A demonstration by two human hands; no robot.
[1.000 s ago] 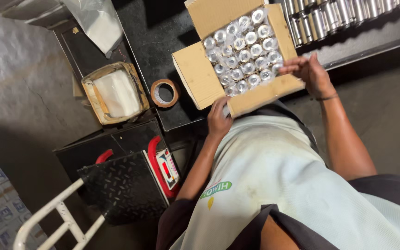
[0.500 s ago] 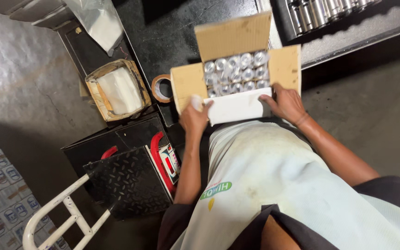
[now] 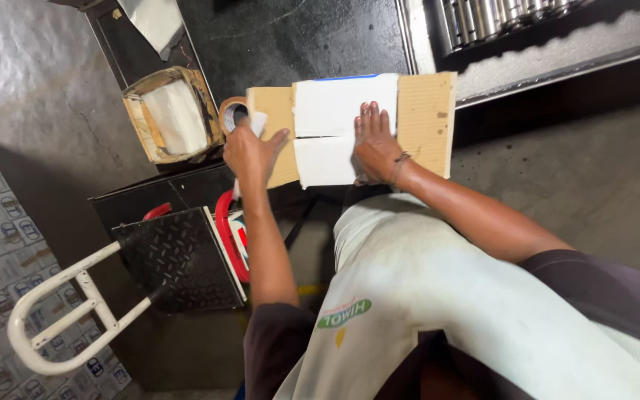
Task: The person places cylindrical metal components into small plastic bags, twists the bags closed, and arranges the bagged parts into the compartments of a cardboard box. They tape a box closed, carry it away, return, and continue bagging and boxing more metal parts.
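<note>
Both hands are apart on the cardboard box point(image 3: 424, 118). Right hand point(image 3: 374, 144) lies flat, fingers spread, pressing the two white inner flaps point(image 3: 331, 130) shut along their seam, which runs left to right. Left hand point(image 3: 252, 152) is at the box's left flap, beside the tape roll point(image 3: 232, 115) and closed on a pale strip; what it is I cannot tell. Further left sits an open carton point(image 3: 168, 115); nearer, a hand truck point(image 3: 112, 296). Metal cans point(image 3: 498, 15) line the far shelf.

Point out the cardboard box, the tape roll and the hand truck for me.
cardboard box point(image 3: 425, 122), head view, on its brown right flap.
tape roll point(image 3: 230, 111), head view, on its upper left rim.
hand truck point(image 3: 179, 255), head view, on its black tread plate.
</note>
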